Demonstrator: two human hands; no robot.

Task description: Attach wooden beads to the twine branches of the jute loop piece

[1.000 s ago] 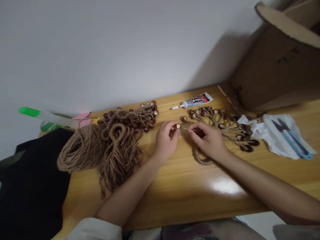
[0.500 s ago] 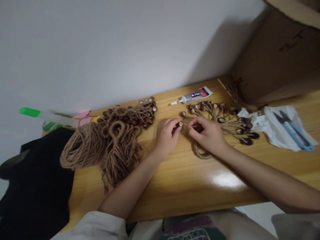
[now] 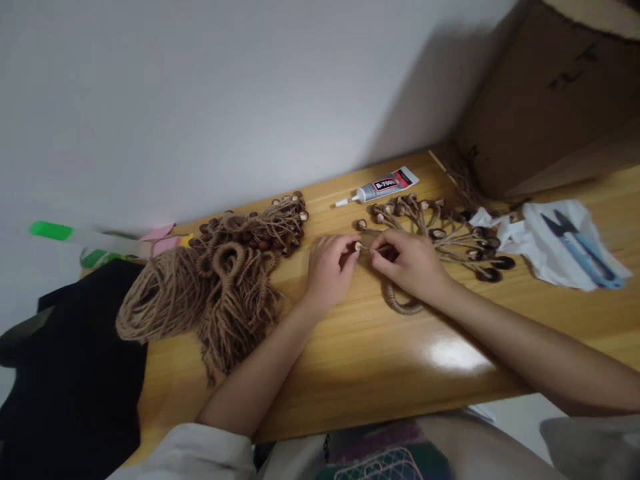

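My left hand point(image 3: 333, 270) pinches a small brown acorn-cap-like piece point(image 3: 358, 247), its pale side turned to the right. My right hand point(image 3: 407, 263) is closed on a thin twine end point(image 3: 365, 248) that meets the pale side of the piece. Below my right hand a braided cord loop point(image 3: 400, 305) lies on the table, partly hidden by the hand. Beyond and right of that hand spreads a fan of twine strands tipped with brown caps point(image 3: 440, 233). One loose-looking cap point(image 3: 361, 225) sits just behind my fingers.
A glue tube point(image 3: 385, 188) lies at the back of the wooden table point(image 3: 350, 380). Blue thread snips point(image 3: 587, 250) rest on white tissue point(image 3: 540, 233) at right, near a cardboard box point(image 3: 545, 113). At left are a twine ball point(image 3: 160, 293), braided cords point(image 3: 240, 300) and black cloth point(image 3: 75, 373).
The view has shifted slightly. Both hands keep their hold, and the cap and twine end stay together between them.
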